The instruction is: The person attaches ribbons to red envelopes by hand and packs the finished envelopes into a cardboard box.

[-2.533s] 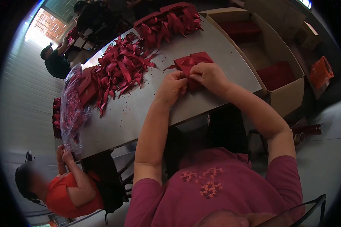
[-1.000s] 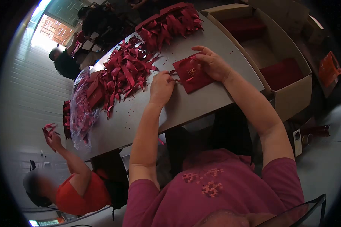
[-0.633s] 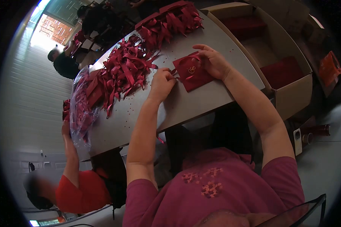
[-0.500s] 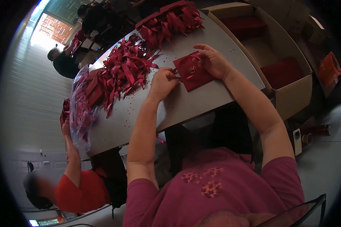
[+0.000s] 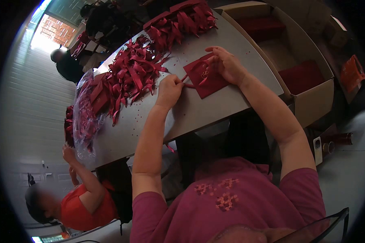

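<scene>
A small dark red gift bag with a gold emblem lies flat on the table before me. My left hand is closed at the bag's left edge, pinching a red ribbon that runs to the bag. Over the bag's right side, my right hand grips it with fingers curled and the index finger stretched out. Another stretch of ribbon crosses the bag's face toward those fingers, which partly hide its end.
Left of the bag is a heap of red ribboned bags, with more at the far end. Clear plastic wrap covers some. An open cardboard box holding red stacks stands right. A person in red sits left; others work behind.
My left hand has drawn slightly left, and the ribbon between it and the bag is longer. The right hand has barely moved. The person in red has pulled their arms back from the bags.
</scene>
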A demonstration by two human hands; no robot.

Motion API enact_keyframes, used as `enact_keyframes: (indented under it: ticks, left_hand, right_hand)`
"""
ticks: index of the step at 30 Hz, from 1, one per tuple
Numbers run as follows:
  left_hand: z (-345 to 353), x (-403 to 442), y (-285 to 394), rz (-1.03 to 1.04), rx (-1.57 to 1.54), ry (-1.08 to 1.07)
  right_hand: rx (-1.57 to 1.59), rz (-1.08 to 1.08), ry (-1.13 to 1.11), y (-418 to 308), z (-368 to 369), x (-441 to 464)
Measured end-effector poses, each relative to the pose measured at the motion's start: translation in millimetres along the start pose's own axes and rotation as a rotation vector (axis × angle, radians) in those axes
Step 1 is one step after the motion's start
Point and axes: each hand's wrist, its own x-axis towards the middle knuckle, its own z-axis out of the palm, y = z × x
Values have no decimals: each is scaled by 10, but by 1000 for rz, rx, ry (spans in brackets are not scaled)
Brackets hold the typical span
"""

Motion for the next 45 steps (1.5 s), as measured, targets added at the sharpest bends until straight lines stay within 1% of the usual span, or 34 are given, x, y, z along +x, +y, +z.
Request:
enact_keyframes:
  ticks: [2, 4, 8, 9, 11, 12, 14, 15, 16, 17, 18, 19, 20, 21, 23, 24, 25, 26, 27, 29, 30, 32, 33, 35, 36, 38, 39, 41, 42, 43, 44, 45]
  left_hand:
    - [-57, -27, -38, -55, -41, -50]
    - [-78, -60, -39, -52, -37, -48]
    - [-171, -149, -140, -49, -45, -39]
    - [-253, -194, -230, -50, -48, -41]
    - [-444, -326, -426, -158, -39, -84]
    - [-486, -394, -403, -154, -39, -86]
    - [-562, -514, -342, -282, -192, -140]
    - [-583, -530, -319, -286, -192, -138]
    - [-612, -536, -296, -316, -270, -161]
    - [-651, -537, -269, -342, -347, -183]
    - [-690, -545, -226, -339, -345, -177]
    - [-725, -554, -170, -340, -454, -172]
    - [-765, -556, -114, -341, -564, -165]
    - [-810, -554, -66, -343, -561, -153]
    - [-909, -571, 30, -361, -802, -172]
    - [-942, -591, 89, -356, -883, -180]
    - [-971, -609, 153, -354, -881, -169]
    - [-992, -637, 217, -346, -946, -167]
    - [-1009, -659, 254, -337, -1012, -166]
    - [-1020, -672, 273, -340, -1057, -148]
    - [-1029, -675, 279, -341, -1100, -139]
    - [-1068, -678, 292, -340, -1152, -88]
    - [-1089, -679, 294, -341, -1204, -43]
    - [-1134, -671, 309, -315, -1221, -11]
    - [-1142, -665, 317, -294, -1233, 15]
    - [-1126, -641, 344, -307, -1250, 6]
    - [-1111, -630, 353, -323, -1257, -3]
    - [-1063, -606, 334, -328, -1244, -18]
    - [-1035, -592, 310, -338, -1224, -35]
    - [-999, -575, 245, -341, -1227, -33]
    - [-949, -556, 140, -416, -1082, -65]
    - [-895, -540, 36, -488, -934, -98]
  right_hand:
    - [-21, 21, 16, -25, 23, -34]
    - [-74, 17, -43, -35, 28, -45]
    - [-114, 29, -64, -24, 50, -75]
    - [-155, -2, -57, 4, 39, -61]
    - [-196, -33, -47, 29, 49, -34]
    - [-146, -5, -7, 26, 66, -16]
    - [-92, 23, 35, 24, 49, -3]
    - [-183, 3, -24, 38, 48, 1]
    - [-274, -19, -85, 47, 55, 4]
    - [-276, -21, -91, 61, 61, -12]
    - [-462, -74, -152, 44, 124, -83]
    - [-649, -129, -213, 4, 211, -166]
    - [-651, -135, -221, -56, 287, -267]
    - [-1071, -360, -388, -121, 372, -402]
    - [-1480, -601, -574, -86, 434, -560]
    - [-1583, -547, -569, -41, 422, -608]
    - [-1688, -494, -559, -23, 419, -642]
    - [-1608, -516, -546, -31, 416, -665]
    - [-1610, -522, -556, -9, 409, -664]
    - [-1772, -753, -551, 58, 369, -663]
    - [-1774, -755, -556, 44, 365, -664]
    - [-1817, -1112, -484, -23, 387, -635]
    - [-1820, -1116, -491, -97, 444, -629]
    - [-1741, -984, -204, -341, 623, -645]
    - [-1748, -982, -210, -466, 737, -635]
    - [-1569, -888, -44, -691, 966, -550]
    - [-1576, -888, -46, -745, 1009, -473]
    - [-1648, -761, -129, -849, 1035, -246]
    - [-1650, -759, -132, -852, 973, -67]
    - [-1701, -702, -234, -790, 871, 147]
    - [-1747, -642, -337, -690, 787, 267]
    - [-1745, -638, -340, -587, 712, 305]
